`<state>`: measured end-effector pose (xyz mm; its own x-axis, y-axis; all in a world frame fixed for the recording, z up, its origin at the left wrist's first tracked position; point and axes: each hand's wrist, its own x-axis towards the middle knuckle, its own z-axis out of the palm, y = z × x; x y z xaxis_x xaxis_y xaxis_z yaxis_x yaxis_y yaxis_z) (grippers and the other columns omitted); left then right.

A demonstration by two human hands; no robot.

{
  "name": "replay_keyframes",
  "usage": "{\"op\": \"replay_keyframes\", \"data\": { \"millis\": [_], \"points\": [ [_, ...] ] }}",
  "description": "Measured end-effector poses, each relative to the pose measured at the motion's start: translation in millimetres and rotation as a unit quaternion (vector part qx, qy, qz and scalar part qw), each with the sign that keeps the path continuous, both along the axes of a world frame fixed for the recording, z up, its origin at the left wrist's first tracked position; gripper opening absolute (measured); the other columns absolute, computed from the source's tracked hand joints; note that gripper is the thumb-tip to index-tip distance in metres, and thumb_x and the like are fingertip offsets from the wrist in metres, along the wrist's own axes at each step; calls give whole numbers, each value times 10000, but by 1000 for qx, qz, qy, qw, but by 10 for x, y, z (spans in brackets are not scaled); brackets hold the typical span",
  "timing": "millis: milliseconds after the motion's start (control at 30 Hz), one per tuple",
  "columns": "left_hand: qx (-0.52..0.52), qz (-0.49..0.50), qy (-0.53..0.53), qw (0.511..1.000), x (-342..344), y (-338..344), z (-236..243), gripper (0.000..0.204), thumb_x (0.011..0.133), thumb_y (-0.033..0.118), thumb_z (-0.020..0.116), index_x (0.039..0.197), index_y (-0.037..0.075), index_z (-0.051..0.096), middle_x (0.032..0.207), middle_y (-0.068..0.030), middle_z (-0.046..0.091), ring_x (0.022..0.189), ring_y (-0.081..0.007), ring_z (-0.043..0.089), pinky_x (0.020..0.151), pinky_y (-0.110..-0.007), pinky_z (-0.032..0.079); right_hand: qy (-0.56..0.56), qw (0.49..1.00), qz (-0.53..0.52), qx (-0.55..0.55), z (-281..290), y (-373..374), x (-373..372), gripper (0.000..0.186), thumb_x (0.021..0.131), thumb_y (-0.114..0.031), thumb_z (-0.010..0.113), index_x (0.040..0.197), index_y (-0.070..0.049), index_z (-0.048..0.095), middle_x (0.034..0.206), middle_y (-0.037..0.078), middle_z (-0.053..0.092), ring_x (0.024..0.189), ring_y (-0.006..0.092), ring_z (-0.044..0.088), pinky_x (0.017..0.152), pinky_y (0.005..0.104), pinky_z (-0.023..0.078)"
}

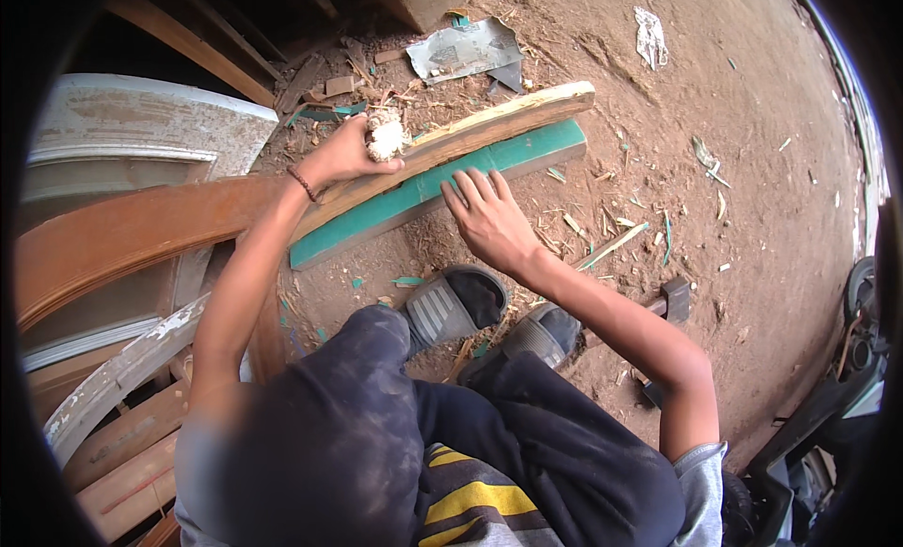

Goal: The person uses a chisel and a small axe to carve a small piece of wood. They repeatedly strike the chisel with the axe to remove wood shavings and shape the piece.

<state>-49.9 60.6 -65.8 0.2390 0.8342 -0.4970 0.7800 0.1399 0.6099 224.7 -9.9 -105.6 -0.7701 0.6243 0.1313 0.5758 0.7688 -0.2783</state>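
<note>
My left hand (340,159) is closed around a pale, frayed wad (386,137) and rests at the left part of a curved, bare wooden piece (503,119). What the wad is made of cannot be made out. Along the near side of that piece lies a green-painted timber (527,152). Over the timber's near edge is my right hand (491,220), its fingers stretched out and holding nothing. Whether its fingertips touch the green face is unclear.
Beyond my feet the dirt ground (752,199) carries wood chips and splinters. A tool with a dark metal head (675,300) lies right of my sandals (442,312). Brown curved frames (141,229) and a white panel (226,124) stand left; a crumpled sheet (466,50) lies beyond the wood.
</note>
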Motion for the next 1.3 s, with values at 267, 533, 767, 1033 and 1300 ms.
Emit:
{"op": "replay_keyframes", "data": {
  "millis": [267,533,767,1033,1300],
  "points": [
    [80,-58,27,995,422,-477,160,451,711,205,791,1086,-10,665,787,-140,695,712,-212,677,713,-339,560,162,963,-154,-149,103,73,462,183,830,-105,610,987,-12,590,924,124,616,916,277,595,827,398,429],
    [209,-33,117,970,726,-929,46,522,694,-1,679,1190,-127,577,822,-258,684,647,-310,698,630,-370,580,236,847,-421,-221,121,-120,1411,145,886,-72,595,960,39,652,854,188,679,774,268,664,722,364,510],
    [263,9,8,965,797,-767,265,273,782,199,782,940,-5,693,780,-109,715,698,-193,702,639,-329,557,270,732,-589,-209,229,-489,1902,167,918,-115,587,1004,1,671,937,158,700,811,247,673,738,335,523],
    [206,77,-421,880,1768,480,871,347,930,139,582,621,161,425,475,87,335,378,-32,278,359,-226,219,131,605,-759,-203,-18,-1378,2117,544,811,-248,731,1167,73,474,1161,241,477,1104,357,474,948,434,387],
    [269,-108,-354,889,2506,964,474,127,863,182,695,817,69,657,631,-13,635,571,-110,614,539,-269,492,215,492,-789,-300,-153,-1658,2146,703,732,-318,803,1196,101,480,979,201,589,905,319,586,840,397,471]
  ]
}}
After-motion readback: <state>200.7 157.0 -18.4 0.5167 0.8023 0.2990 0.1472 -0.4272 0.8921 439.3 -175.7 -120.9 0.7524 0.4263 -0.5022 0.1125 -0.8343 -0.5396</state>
